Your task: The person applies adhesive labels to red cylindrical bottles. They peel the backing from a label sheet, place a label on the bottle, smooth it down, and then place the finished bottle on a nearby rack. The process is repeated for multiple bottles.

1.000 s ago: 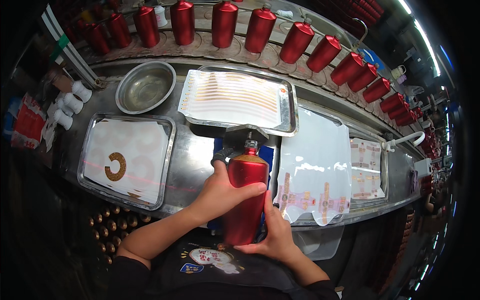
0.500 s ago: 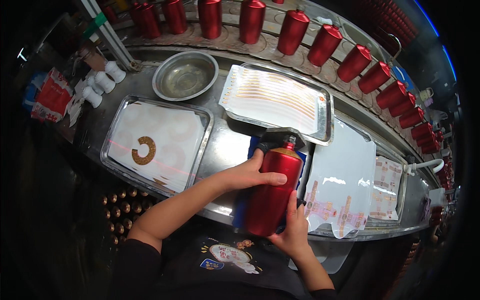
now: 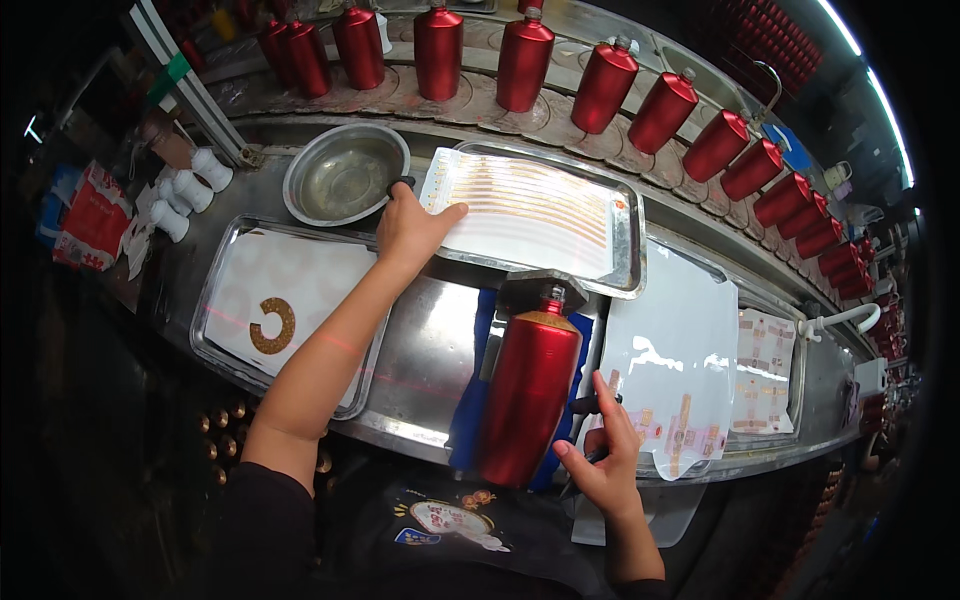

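Note:
A shiny red bottle [image 3: 531,395] with a gold shoulder and clear neck lies in front of me, neck away, over a blue cloth [image 3: 471,390]. Its neck is by a dark angular block [image 3: 543,289]. My left hand [image 3: 412,228] is stretched out, fingers spread, between the metal bowl [image 3: 352,180] and the white sheet with gold strips [image 3: 535,205]; its thumb is at the sheet's left edge, and a fingertip has a black cover. Right of the bottle, my right hand [image 3: 610,462] is open, thumb and forefinger apart. A small black piece [image 3: 585,404] shows beside its fingers.
On the left, a metal tray [image 3: 208,305] bears white sheets and a gold C-shaped label [image 3: 272,325]. White label sheets [image 3: 670,330] lie at the right. Red bottles [image 3: 525,62] line a curved conveyor behind. White spools [image 3: 192,188] stand far left.
Both hands have let go of the red bottle, which now lies on its rest. My left hand has reached up and left to the gold-strip sheet; my right hand has drawn aside. The view has shifted slightly.

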`<state>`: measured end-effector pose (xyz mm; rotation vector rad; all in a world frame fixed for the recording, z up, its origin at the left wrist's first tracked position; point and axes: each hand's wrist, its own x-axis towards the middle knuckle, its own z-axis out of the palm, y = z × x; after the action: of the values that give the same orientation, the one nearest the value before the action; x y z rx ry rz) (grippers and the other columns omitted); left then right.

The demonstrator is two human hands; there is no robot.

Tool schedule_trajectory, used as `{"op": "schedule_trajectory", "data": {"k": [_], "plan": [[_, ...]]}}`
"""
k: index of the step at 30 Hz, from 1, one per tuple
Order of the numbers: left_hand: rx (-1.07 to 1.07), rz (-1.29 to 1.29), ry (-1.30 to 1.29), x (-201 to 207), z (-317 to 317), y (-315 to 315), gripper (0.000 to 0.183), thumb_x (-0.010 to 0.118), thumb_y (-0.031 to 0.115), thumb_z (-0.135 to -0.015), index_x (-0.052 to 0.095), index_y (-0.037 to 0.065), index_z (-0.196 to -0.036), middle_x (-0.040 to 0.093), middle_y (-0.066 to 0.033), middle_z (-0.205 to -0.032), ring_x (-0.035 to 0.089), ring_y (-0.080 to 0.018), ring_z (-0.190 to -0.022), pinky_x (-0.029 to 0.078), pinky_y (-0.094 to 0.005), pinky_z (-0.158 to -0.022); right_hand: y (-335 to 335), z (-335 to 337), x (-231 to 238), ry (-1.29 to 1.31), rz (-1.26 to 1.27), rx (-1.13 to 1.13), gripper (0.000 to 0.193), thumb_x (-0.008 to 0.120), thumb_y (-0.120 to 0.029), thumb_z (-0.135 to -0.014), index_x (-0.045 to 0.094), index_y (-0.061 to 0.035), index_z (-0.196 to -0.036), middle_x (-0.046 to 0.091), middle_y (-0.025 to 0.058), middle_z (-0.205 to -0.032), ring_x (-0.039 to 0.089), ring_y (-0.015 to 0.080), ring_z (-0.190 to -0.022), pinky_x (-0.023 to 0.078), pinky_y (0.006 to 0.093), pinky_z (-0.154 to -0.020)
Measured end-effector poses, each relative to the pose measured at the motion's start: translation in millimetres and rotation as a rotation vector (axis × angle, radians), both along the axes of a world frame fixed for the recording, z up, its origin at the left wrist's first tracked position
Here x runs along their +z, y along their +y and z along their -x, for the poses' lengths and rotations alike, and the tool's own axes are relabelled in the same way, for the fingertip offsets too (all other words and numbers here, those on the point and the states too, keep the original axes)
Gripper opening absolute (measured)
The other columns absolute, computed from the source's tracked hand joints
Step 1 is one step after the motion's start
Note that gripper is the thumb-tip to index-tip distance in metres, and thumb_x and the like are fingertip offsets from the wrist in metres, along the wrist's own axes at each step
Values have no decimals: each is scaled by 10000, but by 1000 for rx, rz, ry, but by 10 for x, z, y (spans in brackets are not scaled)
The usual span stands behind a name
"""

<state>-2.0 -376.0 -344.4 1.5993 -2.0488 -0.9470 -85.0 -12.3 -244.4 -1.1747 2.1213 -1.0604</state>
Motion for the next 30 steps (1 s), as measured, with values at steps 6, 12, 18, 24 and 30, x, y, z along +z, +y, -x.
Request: {"op": "schedule_trajectory", "data": {"k": [6,12,18,24,30], "plan": [[50,-84,103,-75,-22,20,739,838,381,-720,492,-100,-1162,669,-309,-1120,680,-389,-1066,529,-449,-916,32,36,-33,2,-49,-34,865,824,-175,-744,452,-28,-1511,664,70,-1043,414,99,-613,358,248,-537],[98,-269,314,5,-360,166,540,789,147,-743,483,-111,-1106,698,-223,-847,715,-315,-822,566,-376,-780,1,177,-9,82,68,-15,829,817,-163,-746,480,-12,-1489,599,54,-922,413,92,-599,337,244,-528],[-25,-33,310,325,-482,243,381,770,50,-784,428,-16,-939,688,-126,-761,662,-155,-688,533,-310,-645,-82,367,107,171,158,-33,705,768,-95,-775,545,-22,-1440,482,14,-758,388,78,-547,301,251,-503],[-510,110,506,1171,-82,567,283,728,24,-832,452,-9,-881,683,-113,-798,638,-135,-718,509,-291,-660,-1038,606,482,-124,331,98,600,605,-24,-774,592,-42,-1374,623,19,-1034,405,-3,-575,345,188,-540],[-756,61,589,1960,21,1041,233,712,15,-864,545,-4,-1024,675,-64,-815,643,-118,-768,507,-273,-716,-1372,846,852,-399,99,339,216,643,-113,-757,646,-10,-946,534,-57,-719,427,4,-563,307,186,-499]]}}
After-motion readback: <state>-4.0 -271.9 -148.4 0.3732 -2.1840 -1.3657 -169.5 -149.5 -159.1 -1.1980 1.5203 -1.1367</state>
